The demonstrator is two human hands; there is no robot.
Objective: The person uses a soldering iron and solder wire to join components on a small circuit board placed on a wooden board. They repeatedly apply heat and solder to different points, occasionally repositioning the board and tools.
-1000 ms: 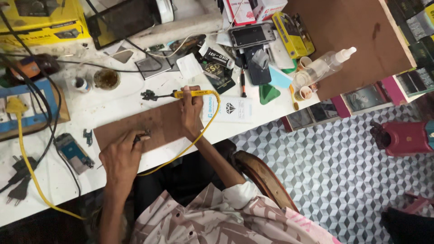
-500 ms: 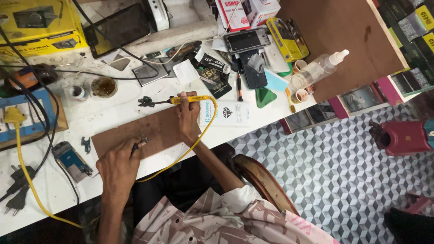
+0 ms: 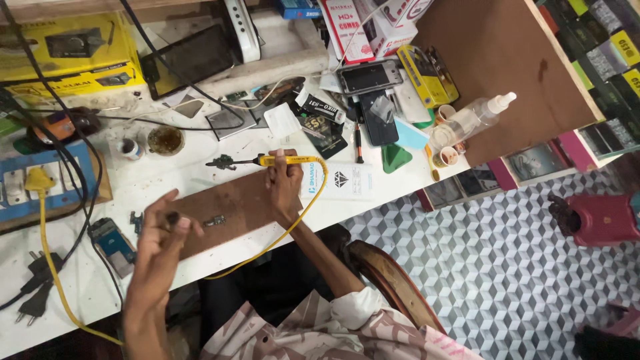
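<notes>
Nearest the camera, the person's left hand (image 3: 162,230) is lifted off the white table (image 3: 373,207), its fingers curled with a small dark bit pinched between thumb and fingertips; what that bit is cannot be told. Just beyond it lies a brown wooden board (image 3: 237,207) on the table, and on the board, just to the right of the left hand, rests a small dark part (image 3: 215,220), untouched by either hand.

The right hand (image 3: 285,187) rests at the far right end of the board, closed around the yellow handle of a soldering iron (image 3: 267,161). The iron lies roughly level along the far edge of the board, its dark tip pointing left, well apart from the left hand. Its yellow cord (image 3: 308,210) loops round the right wrist and runs back toward the person's lap.

To the left of the board a small blue circuit board (image 3: 112,243) lies near the table edge, with black plugs (image 3: 33,287) further left. Beyond the iron stand a small round tin (image 3: 165,140) and, to the right, a dark phone (image 3: 368,77), a green triangular pick (image 3: 395,159) and a clear spray bottle (image 3: 470,120). Furthest away sits a yellow box (image 3: 73,53).
</notes>
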